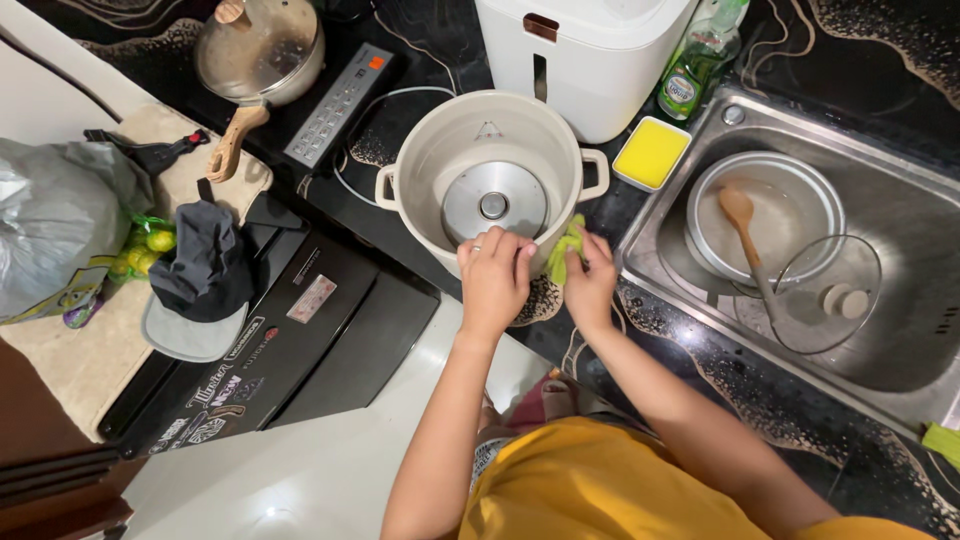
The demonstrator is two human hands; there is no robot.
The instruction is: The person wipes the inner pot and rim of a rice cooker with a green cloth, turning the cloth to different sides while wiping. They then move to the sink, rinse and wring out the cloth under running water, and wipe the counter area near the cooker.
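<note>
Both hands meet at the near rim of a cream cooker body (490,160) standing on the dark desk (700,390) left of the sink (900,340). Left hand (494,275) is clenched over the rim; right hand (590,280) presses a green cloth (562,255) to the outer wall, apparently pinched in its grip. A pot (790,200) with wooden spoon (745,225) lies in the sink.

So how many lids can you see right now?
2. A metal lid sits on the pan at top left; a glass lid lies in the sink. Others may be hidden.
</note>
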